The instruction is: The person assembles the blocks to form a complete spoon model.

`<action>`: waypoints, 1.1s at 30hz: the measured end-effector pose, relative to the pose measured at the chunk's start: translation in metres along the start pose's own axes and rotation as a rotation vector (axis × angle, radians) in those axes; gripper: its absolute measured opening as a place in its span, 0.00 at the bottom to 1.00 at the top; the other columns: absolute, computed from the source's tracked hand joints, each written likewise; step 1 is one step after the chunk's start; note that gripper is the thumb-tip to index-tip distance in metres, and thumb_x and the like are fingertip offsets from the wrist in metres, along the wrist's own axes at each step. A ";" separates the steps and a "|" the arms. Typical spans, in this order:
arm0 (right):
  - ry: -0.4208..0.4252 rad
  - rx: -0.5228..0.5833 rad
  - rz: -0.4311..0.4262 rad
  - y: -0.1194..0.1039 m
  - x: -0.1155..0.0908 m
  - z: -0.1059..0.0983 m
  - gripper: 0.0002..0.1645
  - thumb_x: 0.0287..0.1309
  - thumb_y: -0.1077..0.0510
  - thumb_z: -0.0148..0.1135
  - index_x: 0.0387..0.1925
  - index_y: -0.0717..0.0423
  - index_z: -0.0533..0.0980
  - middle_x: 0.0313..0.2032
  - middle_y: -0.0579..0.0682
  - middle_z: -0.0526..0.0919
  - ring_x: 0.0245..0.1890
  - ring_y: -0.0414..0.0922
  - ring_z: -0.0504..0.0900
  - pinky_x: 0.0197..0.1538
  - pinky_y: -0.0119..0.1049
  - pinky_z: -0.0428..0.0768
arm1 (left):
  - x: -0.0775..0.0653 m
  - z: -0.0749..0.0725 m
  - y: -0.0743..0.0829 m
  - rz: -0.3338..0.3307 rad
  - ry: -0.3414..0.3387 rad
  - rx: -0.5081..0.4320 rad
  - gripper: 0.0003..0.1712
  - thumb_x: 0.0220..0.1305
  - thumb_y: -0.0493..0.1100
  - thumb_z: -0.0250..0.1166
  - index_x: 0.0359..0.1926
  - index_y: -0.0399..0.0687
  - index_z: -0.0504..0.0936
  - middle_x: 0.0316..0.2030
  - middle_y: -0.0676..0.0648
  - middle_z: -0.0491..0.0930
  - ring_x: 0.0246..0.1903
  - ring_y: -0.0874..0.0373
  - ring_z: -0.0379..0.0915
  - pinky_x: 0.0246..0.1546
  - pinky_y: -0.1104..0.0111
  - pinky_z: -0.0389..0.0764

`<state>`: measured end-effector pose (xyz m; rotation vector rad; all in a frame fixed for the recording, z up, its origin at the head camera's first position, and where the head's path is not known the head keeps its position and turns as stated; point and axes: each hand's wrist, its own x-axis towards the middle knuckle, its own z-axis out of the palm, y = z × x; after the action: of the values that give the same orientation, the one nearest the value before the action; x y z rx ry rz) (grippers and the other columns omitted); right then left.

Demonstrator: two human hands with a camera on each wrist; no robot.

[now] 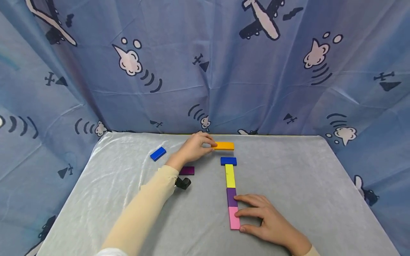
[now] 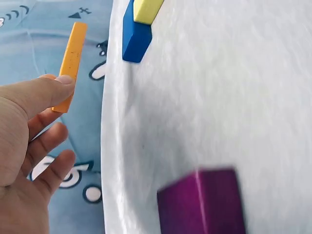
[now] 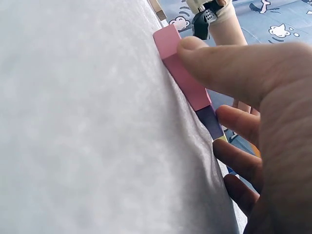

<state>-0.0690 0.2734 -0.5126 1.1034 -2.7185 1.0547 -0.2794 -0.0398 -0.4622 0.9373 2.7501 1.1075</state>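
My left hand [image 1: 196,146] pinches one end of an orange block [image 1: 225,146] between thumb and fingers, near the table's far edge. A row of blocks runs toward me: a crosswise blue block [image 1: 229,161], a yellow block [image 1: 230,176], a purple block [image 1: 232,197] and a pink block [image 1: 234,217], placed end to end. Beside the row's right side lies my right hand [image 1: 267,220]. Its spread fingers touch the purple and pink blocks, and its thumb [image 3: 192,45] is against the pink one. The orange block is just beyond the blue end of the row.
A second blue block [image 1: 158,154] lies at an angle on the far left. Partly behind my left forearm is a dark magenta block [image 1: 187,171]. A black device [image 1: 183,183] sits at the left wrist. A patterned blue curtain [image 1: 179,71] surrounds the pale cloth-covered table [image 1: 304,177].
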 end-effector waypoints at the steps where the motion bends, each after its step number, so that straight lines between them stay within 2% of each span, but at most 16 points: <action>1: -0.003 0.002 0.004 -0.001 0.000 0.000 0.23 0.59 0.40 0.83 0.55 0.21 0.86 0.71 0.38 0.79 0.69 0.42 0.76 0.67 0.47 0.74 | 0.002 0.002 0.002 0.007 -0.002 0.002 0.11 0.72 0.39 0.76 0.53 0.51 0.95 0.55 0.53 0.87 0.59 0.55 0.77 0.64 0.61 0.78; 5: 0.003 -0.012 -0.007 -0.002 0.001 0.000 0.22 0.60 0.40 0.82 0.55 0.21 0.86 0.70 0.38 0.80 0.68 0.42 0.76 0.64 0.49 0.76 | 0.006 0.010 0.006 0.015 -0.020 -0.003 0.11 0.73 0.40 0.75 0.53 0.51 0.95 0.55 0.53 0.86 0.60 0.56 0.77 0.65 0.61 0.78; 11: -0.018 -0.009 0.031 -0.002 0.002 0.001 0.20 0.62 0.37 0.80 0.55 0.18 0.86 0.71 0.36 0.79 0.68 0.41 0.76 0.63 0.53 0.78 | 0.008 0.020 0.005 0.002 -0.023 -0.012 0.11 0.72 0.40 0.76 0.53 0.51 0.95 0.55 0.53 0.87 0.59 0.55 0.78 0.67 0.60 0.77; 20: -0.023 -0.003 0.043 -0.003 0.001 0.001 0.20 0.62 0.37 0.80 0.55 0.17 0.85 0.71 0.35 0.79 0.68 0.41 0.75 0.64 0.51 0.78 | 0.011 0.034 0.006 -0.002 -0.051 0.003 0.11 0.72 0.38 0.76 0.53 0.48 0.95 0.53 0.51 0.88 0.57 0.54 0.80 0.66 0.61 0.78; 28: 0.004 -0.004 -0.014 -0.002 0.000 0.000 0.21 0.62 0.40 0.81 0.56 0.22 0.86 0.70 0.40 0.80 0.67 0.43 0.76 0.64 0.48 0.76 | 0.009 0.040 0.003 0.003 -0.057 0.004 0.11 0.72 0.38 0.76 0.52 0.47 0.95 0.52 0.51 0.88 0.57 0.54 0.80 0.66 0.60 0.77; 33: 0.000 -0.011 0.005 -0.002 -0.001 0.000 0.21 0.62 0.39 0.81 0.56 0.20 0.86 0.70 0.38 0.80 0.68 0.42 0.76 0.63 0.49 0.77 | 0.007 0.041 -0.001 -0.007 -0.067 -0.023 0.10 0.71 0.37 0.76 0.52 0.47 0.95 0.52 0.51 0.88 0.57 0.54 0.81 0.66 0.61 0.78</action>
<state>-0.0667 0.2730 -0.5114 1.0954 -2.7257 1.0394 -0.2756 -0.0113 -0.4918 0.9437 2.6794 1.0839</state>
